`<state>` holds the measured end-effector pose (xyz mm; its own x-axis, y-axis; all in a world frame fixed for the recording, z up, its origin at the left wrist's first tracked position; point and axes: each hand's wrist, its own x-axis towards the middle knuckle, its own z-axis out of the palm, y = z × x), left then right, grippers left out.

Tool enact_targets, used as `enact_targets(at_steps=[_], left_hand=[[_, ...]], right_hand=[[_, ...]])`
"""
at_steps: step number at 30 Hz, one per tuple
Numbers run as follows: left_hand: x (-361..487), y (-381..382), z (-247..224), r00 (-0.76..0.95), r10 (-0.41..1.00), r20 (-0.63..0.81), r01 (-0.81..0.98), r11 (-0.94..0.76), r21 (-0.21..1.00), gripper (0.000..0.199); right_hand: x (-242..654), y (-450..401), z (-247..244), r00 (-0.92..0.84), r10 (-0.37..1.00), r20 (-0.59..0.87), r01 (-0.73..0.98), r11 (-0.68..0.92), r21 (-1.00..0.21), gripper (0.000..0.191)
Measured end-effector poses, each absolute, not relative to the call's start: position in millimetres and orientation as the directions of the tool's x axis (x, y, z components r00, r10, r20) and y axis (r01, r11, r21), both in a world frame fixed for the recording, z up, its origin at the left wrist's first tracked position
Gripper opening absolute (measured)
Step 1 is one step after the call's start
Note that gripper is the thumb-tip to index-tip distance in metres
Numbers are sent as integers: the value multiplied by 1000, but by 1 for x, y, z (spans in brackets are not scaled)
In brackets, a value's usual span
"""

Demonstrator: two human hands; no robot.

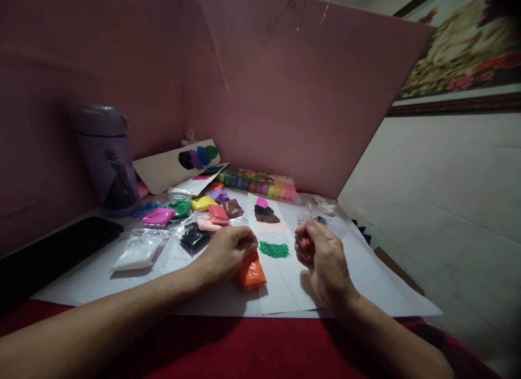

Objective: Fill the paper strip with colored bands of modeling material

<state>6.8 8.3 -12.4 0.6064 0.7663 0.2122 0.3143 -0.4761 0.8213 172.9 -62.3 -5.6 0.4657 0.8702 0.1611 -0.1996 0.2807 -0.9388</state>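
Head view. Pinched at its top by the left hand (228, 248): one orange packet (251, 273), near the front edge of the white sheet (366, 276), beside the left edge of a strip (277, 292); hard to tell if lifted. Curled inside the right hand (325, 254): one orange bit (309, 241), mostly hidden. Probably light, soft, easily dented, slick outside; best taken by the packet's top, without squeezing. Counted: six patches (274, 250) on the strip; about eleven other packets (157, 216), some overlapping, toward the sheet's left edge; one bag (260, 183), back edge; one cup (108, 167), back left corner.
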Motion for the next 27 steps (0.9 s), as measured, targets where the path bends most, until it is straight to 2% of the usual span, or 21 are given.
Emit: enact_targets(at_steps=[27], left_hand=[[6,10,-14,598,759,258,307,-514,801,13]], right_hand=[[173,-62,-7,453,875,173,-180,279,-943,35]])
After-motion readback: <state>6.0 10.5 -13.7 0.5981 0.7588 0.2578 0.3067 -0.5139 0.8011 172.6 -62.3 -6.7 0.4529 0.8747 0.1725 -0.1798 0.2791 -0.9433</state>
